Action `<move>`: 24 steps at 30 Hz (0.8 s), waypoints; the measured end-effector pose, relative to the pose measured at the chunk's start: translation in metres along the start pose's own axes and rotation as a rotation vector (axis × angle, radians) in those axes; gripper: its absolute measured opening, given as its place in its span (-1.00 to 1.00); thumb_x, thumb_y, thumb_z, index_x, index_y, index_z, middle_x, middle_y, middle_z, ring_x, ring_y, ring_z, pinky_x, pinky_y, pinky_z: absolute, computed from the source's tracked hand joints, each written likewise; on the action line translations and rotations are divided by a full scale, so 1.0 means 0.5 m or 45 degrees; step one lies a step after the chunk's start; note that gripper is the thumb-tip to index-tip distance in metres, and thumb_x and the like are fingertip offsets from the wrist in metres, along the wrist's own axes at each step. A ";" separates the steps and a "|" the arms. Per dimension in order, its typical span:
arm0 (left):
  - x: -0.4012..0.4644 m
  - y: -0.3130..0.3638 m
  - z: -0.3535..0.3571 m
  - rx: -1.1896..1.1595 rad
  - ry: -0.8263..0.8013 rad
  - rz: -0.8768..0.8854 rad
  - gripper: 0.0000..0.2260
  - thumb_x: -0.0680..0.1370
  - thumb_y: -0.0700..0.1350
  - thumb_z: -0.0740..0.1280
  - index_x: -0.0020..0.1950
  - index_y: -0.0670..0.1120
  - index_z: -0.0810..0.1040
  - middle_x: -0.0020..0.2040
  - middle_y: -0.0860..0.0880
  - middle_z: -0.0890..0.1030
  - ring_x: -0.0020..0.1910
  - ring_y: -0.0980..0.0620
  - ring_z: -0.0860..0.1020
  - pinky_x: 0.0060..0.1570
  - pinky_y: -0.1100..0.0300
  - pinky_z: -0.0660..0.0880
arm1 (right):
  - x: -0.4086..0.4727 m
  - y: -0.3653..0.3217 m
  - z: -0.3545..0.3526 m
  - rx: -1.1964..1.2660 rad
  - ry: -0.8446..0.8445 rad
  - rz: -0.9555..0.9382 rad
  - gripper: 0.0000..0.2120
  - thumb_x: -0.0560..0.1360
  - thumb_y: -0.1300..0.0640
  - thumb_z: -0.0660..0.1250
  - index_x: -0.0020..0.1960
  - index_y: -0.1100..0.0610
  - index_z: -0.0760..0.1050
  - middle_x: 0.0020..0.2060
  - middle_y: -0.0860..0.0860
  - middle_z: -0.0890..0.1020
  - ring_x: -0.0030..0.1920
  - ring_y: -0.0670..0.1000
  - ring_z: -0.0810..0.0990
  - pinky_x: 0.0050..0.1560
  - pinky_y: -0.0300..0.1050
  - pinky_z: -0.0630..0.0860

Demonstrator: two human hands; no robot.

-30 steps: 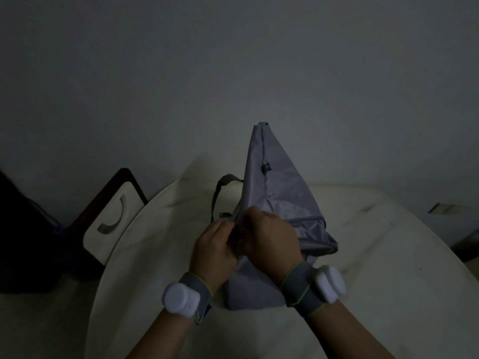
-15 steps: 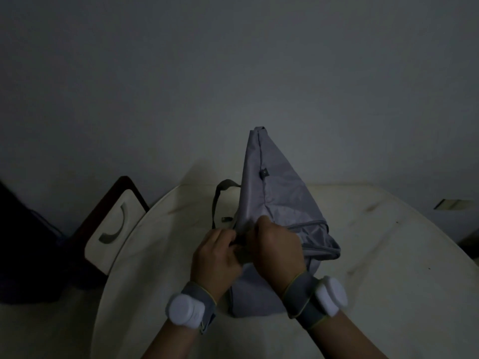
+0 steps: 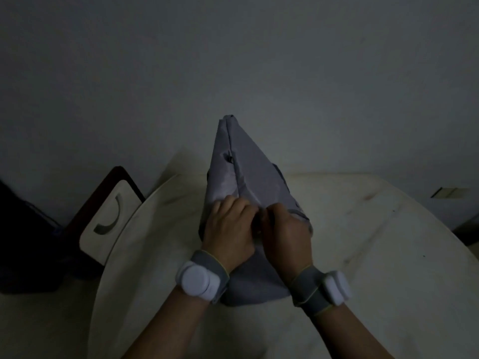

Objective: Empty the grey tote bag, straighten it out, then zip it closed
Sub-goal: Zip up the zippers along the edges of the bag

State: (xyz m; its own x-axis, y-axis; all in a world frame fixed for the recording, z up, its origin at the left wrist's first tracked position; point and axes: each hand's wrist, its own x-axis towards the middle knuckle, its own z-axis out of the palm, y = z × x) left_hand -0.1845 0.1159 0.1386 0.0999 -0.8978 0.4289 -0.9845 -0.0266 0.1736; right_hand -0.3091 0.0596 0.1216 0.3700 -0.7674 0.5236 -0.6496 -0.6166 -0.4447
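Table (image 3: 363, 255) first: pale, round-edged, nothing on it near you except the grey tote bag (image 3: 248, 167), so the emptying part looks done to me. A chair back (image 3: 103, 224) pokes up at the left edge. The bag stands right in front of you, its far end pulled up into a peak and its near end flat on the tabletop under your wrists. Your left hand (image 3: 228, 229) and right hand (image 3: 287, 234) are pressed close together on the top seam at the near end, fingers curled in and pinching fabric there. It's really dim, so I can't tell whether you've got the zipper pull or just cloth. Reads like the zipping step, or the last bit of straightening. Next you'd want one hand holding the seam taut while the other runs the slider toward the peak.
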 end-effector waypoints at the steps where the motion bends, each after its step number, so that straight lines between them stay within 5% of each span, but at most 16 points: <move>1: 0.006 0.002 0.009 0.030 -0.021 -0.017 -0.88 0.31 -0.13 0.35 -0.17 -0.02 0.50 -0.18 -0.01 0.55 -0.11 -0.10 0.47 -0.12 0.08 0.33 | -0.002 -0.002 0.001 0.016 0.003 -0.033 -0.74 0.51 0.04 0.17 -0.27 0.17 0.40 -0.53 0.04 0.49 -0.57 0.08 0.42 -0.55 -0.21 0.03; 8: 0.015 -0.022 0.015 -0.112 -0.040 -0.104 -0.85 0.26 -0.19 0.39 -0.31 -0.06 0.42 -0.33 -0.06 0.50 -0.27 -0.13 0.44 -0.24 0.14 0.25 | 0.012 0.093 -0.005 -0.106 0.077 0.319 -0.80 0.50 0.08 0.30 -0.23 0.17 0.47 -0.41 0.20 0.57 -0.38 0.27 0.52 -0.43 -0.08 0.27; 15: 0.005 -0.055 0.008 -0.005 -0.105 -0.211 -0.89 0.25 -0.12 0.32 -0.31 -0.09 0.41 -0.30 -0.11 0.50 -0.25 -0.19 0.46 -0.24 0.03 0.38 | -0.014 0.107 -0.004 0.128 0.007 0.305 -0.79 0.58 -0.05 0.26 -0.08 0.08 0.50 -0.23 0.03 0.59 -0.17 0.05 0.51 -0.27 -0.11 0.36; 18: 0.025 -0.047 0.008 -0.019 -0.046 -0.210 -0.89 0.33 -0.09 0.33 -0.24 -0.11 0.48 -0.24 -0.13 0.53 -0.19 -0.18 0.46 -0.21 0.02 0.41 | -0.054 0.111 0.002 0.317 -0.042 0.331 -0.76 0.55 -0.15 0.27 0.08 -0.02 0.50 -0.10 -0.09 0.61 -0.13 -0.09 0.54 -0.17 -0.24 0.48; 21: 0.052 -0.019 0.013 -0.130 0.016 -0.049 -0.88 0.44 -0.12 0.34 -0.08 -0.14 0.57 -0.13 -0.13 0.58 -0.11 -0.15 0.48 -0.09 0.04 0.46 | -0.070 0.109 0.017 0.420 -0.157 0.258 -0.71 0.52 -0.10 0.35 0.16 0.01 0.49 -0.01 -0.06 0.61 -0.06 -0.12 0.50 -0.10 -0.52 0.32; 24: 0.090 0.008 0.046 -0.078 -0.151 0.055 -0.92 0.44 -0.17 0.37 -0.09 -0.13 0.60 -0.12 -0.12 0.58 -0.08 -0.14 0.48 -0.07 0.04 0.45 | -0.059 0.125 0.032 0.452 -0.148 0.234 -0.72 0.48 0.00 0.42 0.17 0.02 0.53 0.01 -0.03 0.64 0.01 -0.10 0.52 -0.06 -0.59 0.28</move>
State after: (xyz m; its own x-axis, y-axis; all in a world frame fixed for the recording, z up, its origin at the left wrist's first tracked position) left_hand -0.1872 0.0651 0.1382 0.0365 -0.9434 0.3297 -0.9764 0.0366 0.2128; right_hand -0.3503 0.0409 0.0667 0.3549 -0.8727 0.3353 -0.4502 -0.4738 -0.7569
